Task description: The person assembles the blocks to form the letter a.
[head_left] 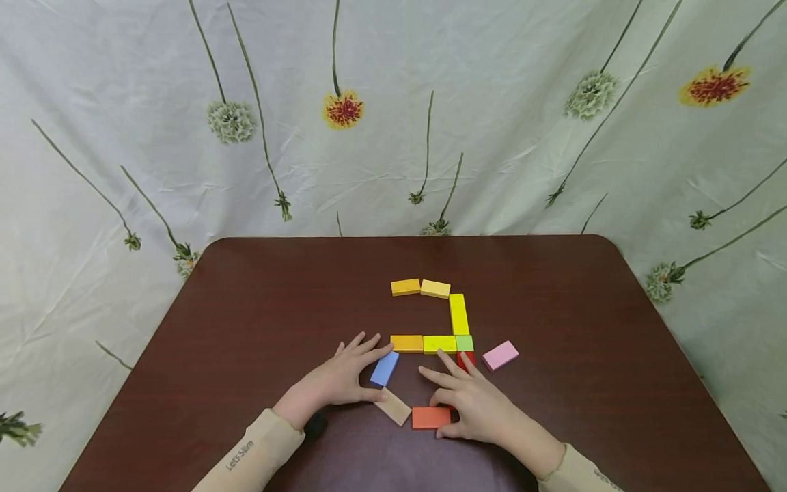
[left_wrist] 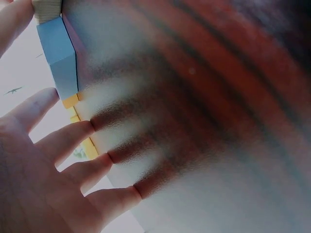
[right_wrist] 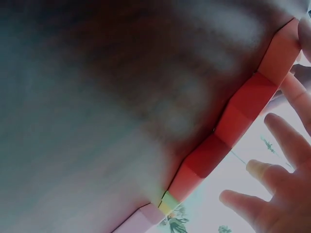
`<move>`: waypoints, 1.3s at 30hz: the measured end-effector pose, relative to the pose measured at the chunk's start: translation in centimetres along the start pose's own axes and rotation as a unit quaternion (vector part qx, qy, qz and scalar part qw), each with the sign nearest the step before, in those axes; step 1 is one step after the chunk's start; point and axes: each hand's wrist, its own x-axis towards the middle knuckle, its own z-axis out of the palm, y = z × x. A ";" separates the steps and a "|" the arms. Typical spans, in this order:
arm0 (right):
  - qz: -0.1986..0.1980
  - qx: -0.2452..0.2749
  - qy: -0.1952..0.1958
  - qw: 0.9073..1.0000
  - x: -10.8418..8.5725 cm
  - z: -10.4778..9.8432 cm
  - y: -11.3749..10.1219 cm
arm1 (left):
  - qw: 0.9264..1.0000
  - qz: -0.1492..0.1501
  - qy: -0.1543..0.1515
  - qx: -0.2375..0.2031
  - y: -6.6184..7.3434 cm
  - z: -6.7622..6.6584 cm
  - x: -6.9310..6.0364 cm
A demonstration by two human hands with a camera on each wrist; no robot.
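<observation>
Flat coloured blocks lie on the table, laid end to end in a figure. My left hand (head_left: 338, 374) has its fingers spread on the figure's left side. Its thumb touches the plain wooden block (head_left: 393, 407), and its index fingertip is by the blue block (head_left: 384, 369) and the light orange block (head_left: 406, 344). My right hand (head_left: 476, 403) pinches the orange-red block (head_left: 427, 418) between thumb and index finger; its other fingers stretch over the red blocks (right_wrist: 245, 109). Those red blocks are mostly hidden by this hand in the head view.
A yellow block (head_left: 439, 344) and a green block (head_left: 464, 343) continue the middle row. Above stand an upright-laid yellow block (head_left: 458, 314), a pale yellow block (head_left: 435, 289) and an amber block (head_left: 405, 288). A pink block (head_left: 501, 355) lies apart at right on the brown table (head_left: 277, 294).
</observation>
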 end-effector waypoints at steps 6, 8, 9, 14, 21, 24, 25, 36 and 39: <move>-0.006 -0.004 0.006 1.000 0.0 0.0 0.2 | 1.000 0.001 0.002 0.000 0.0 -0.1 0.1; -0.006 -0.004 0.005 1.000 0.0 0.1 0.2 | 1.000 0.002 0.003 0.001 0.0 -0.1 0.1; -0.006 -0.004 0.005 1.000 0.0 0.1 0.2 | 1.000 0.003 0.003 0.001 0.0 -0.1 0.1; -0.003 0.000 0.003 1.000 0.0 0.0 0.3 | 1.000 0.004 0.004 0.001 0.0 -0.1 0.2; 0.005 0.012 -0.005 1.000 0.0 -0.1 0.2 | 1.000 0.004 0.003 -0.001 0.0 -0.2 0.1; 0.005 0.012 -0.004 1.000 0.0 -0.1 0.2 | 1.000 0.003 0.003 -0.001 0.0 -0.2 0.1; 0.004 0.011 -0.003 1.000 0.0 -0.1 0.2 | 1.000 0.003 0.003 -0.001 0.0 -0.2 0.1; 0.015 0.028 -0.004 0.999 -0.1 0.0 0.1 | 1.000 0.002 0.001 -0.003 0.0 0.0 0.0; 0.018 0.039 0.025 0.999 -0.1 -0.5 0.5 | 1.000 0.004 -0.001 -0.006 -0.1 -0.1 0.0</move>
